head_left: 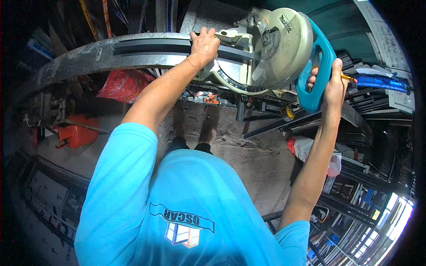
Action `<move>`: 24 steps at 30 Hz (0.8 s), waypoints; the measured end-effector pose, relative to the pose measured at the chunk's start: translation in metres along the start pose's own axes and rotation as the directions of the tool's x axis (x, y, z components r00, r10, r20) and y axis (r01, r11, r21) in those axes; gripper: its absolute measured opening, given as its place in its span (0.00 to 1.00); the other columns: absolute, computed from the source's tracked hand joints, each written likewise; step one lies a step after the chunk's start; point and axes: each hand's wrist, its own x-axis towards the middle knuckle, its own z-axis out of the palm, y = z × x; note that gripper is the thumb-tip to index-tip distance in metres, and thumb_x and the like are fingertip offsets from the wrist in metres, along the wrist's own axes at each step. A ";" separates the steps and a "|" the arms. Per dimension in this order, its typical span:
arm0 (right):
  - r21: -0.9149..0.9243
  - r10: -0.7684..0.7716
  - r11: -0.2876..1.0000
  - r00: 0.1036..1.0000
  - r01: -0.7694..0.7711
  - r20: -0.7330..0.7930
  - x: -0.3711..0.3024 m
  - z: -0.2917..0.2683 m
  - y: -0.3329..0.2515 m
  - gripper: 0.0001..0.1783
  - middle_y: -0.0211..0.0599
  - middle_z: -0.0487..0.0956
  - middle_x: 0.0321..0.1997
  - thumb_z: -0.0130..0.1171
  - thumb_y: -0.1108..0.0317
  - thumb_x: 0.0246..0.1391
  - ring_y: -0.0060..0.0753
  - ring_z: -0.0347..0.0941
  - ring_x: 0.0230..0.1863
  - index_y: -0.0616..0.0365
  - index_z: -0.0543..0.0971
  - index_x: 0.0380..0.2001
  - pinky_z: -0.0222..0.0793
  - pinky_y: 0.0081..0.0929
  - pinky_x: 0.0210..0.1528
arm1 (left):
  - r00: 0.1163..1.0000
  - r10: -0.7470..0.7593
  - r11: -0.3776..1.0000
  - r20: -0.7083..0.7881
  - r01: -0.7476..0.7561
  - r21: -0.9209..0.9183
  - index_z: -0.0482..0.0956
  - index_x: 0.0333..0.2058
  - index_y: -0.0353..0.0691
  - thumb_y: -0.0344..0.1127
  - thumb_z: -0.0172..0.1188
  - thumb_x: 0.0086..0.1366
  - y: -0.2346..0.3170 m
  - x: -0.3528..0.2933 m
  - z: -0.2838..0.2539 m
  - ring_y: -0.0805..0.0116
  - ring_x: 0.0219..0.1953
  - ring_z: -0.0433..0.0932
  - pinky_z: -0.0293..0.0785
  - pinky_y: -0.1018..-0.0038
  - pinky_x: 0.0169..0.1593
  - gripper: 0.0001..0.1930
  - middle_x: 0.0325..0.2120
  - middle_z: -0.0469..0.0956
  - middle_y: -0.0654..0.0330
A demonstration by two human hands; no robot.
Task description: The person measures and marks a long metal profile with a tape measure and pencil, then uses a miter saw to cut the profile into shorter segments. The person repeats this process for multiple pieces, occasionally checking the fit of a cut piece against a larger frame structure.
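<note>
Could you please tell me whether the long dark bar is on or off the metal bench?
On: the dark bar lies lengthwise along the metal bench, reaching toward the saw, with the left hand across it.

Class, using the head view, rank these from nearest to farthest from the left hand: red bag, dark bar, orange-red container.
1. Dark bar: directly under the left hand.
2. Red bag: left of the hand, lower in the picture.
3. Orange-red container: farther left, lower still.

Long dark grey profile lying flat crosswise, right end at cream miter saw with teal loop handle.
</note>
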 end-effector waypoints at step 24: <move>-0.038 -0.009 0.999 1.000 0.009 -0.015 -0.006 0.002 0.004 0.37 0.39 0.79 0.22 0.41 0.38 0.73 0.29 0.76 0.18 0.64 0.78 0.29 0.75 0.29 0.22 | 1.000 -0.006 0.999 -0.002 0.006 0.041 0.89 0.36 0.44 0.35 0.73 0.49 0.002 0.000 -0.001 0.57 0.55 0.72 0.68 0.43 0.53 0.12 0.47 0.76 0.62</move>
